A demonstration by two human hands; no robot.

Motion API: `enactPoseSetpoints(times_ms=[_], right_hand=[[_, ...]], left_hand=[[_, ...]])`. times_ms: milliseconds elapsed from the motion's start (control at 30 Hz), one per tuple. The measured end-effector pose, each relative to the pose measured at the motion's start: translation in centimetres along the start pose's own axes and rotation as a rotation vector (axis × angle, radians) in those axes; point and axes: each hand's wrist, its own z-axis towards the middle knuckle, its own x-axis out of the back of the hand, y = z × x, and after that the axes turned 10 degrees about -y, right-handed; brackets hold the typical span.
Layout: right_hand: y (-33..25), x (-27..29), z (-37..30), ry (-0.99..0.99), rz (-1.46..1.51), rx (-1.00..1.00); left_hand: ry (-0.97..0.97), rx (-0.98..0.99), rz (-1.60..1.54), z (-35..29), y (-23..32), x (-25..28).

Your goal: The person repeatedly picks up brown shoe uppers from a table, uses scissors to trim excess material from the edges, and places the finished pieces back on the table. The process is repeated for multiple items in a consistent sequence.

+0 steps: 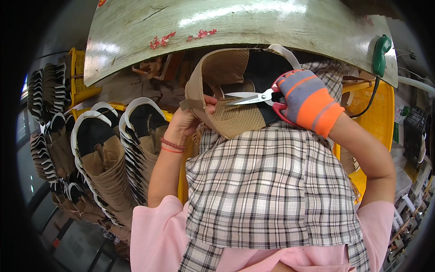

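A tan shoe upper [238, 120] with mesh panels, a dark lining and a white edge rests over my lap, its opening facing up. My left hand [186, 119] is bare and grips its left side, the fingers curled over into the opening. My right hand [310, 102], in a grey and orange glove, is closed round the red handles of a pair of scissors [263, 97]. The blades point left into the opening, slightly apart, above the mesh. Whether a thread lies between them I cannot make out.
A pale green worktable [253, 27] spans the far side. A green hand tool [382, 52] with a black cord hangs at its right edge. Stacks of nested shoe uppers [106, 177] stand at left. Yellow crates [378, 122] flank me; a checked apron [267, 181] covers my lap.
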Motion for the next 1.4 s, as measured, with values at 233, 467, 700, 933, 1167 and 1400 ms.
enactPoseSetpoints(times_ms=[233,467,700,933,1167,1400], right_hand=[[-0.9,-0.8,3.0,-0.158,-0.239,0.038],[-1.3,-0.5,3.7,-0.321,-0.287,0.0],[1.1,1.9,1.0,-0.235,-0.049,-0.115],[0.0,1.3,2.7,-0.41,-0.039,-0.012],[-0.9,1.8,3.7,-0.515,-0.007,-0.047],[-1.6,2.4,4.0,-0.624,-0.093,-0.074]], left_hand=[[0.047,0.021,-0.121,-0.3,0.0,-0.1],[0.07,0.02,-0.098,-0.3,-0.3,-0.1],[0.081,0.005,-0.1,0.0,-1.0,0.0],[0.085,-0.069,-0.216,0.3,-1.9,0.0],[0.102,-0.091,-0.255,0.5,-2.6,0.3],[0.109,-0.086,-0.253,0.5,-2.5,0.0]])
